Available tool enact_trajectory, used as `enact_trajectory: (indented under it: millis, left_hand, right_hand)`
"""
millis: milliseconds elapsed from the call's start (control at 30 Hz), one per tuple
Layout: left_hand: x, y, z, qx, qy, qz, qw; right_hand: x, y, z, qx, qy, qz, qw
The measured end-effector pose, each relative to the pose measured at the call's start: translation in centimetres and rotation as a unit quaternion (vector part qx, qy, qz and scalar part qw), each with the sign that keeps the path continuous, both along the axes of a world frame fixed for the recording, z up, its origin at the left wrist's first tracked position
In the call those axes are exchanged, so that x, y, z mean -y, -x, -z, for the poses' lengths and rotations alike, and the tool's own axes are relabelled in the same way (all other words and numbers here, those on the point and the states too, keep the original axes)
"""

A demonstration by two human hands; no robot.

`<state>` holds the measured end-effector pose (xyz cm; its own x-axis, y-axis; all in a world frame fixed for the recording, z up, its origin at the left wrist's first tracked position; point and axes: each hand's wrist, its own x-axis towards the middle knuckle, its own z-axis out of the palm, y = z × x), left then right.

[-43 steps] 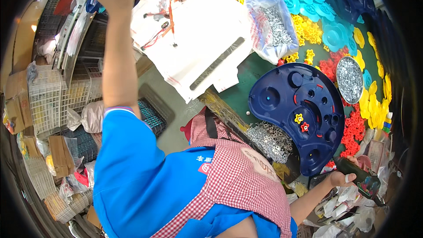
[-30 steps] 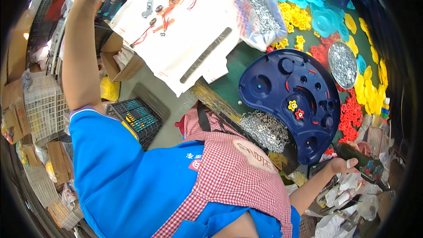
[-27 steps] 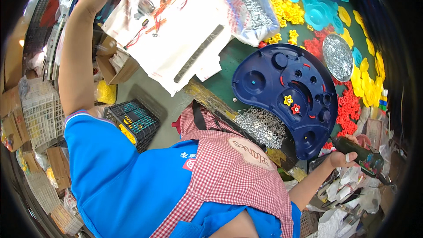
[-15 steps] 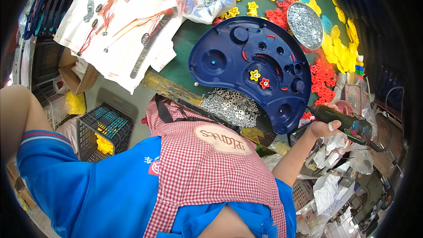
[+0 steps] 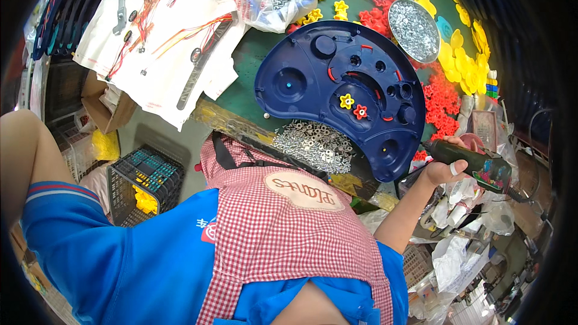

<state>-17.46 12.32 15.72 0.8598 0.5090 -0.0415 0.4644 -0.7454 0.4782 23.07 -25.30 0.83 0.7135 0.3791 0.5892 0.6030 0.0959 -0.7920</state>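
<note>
Left arm has dropped from overhead; right hand point(image 5: 444, 167) now grips the electric screwdriver point(image 5: 472, 162).

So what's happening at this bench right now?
A person in a red checked apron sits at a green worktable. Their right hand grips a dark electric screwdriver beside a big dark blue half-round plastic panel with a small yellow flower piece and a red one set on it. A heap of silver screws lies at the near edge. The left hand is out of sight.
</note>
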Motion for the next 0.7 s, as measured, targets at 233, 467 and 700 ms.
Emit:
enact_trajectory:
  millis: [233,467,700]
  left_hand:
    - [0.2,0.2,0.1,0.007,-0.01,-0.007,1.0]
    - [0.4,-0.2,0.4,0.022,-0.017,-0.004,1.0]
    - [0.2,0.7,-0.9,0.06,-0.055,-0.017,0.997]
  right_hand:
    - [-0.3,0.6,0.0,-0.011,0.011,0.009,1.0]
    - [0.5,-0.4,0.7,-0.042,-0.016,-0.02,0.999]
    - [-0.3,-0.9,-0.5,-0.079,-0.048,-0.049,0.995]
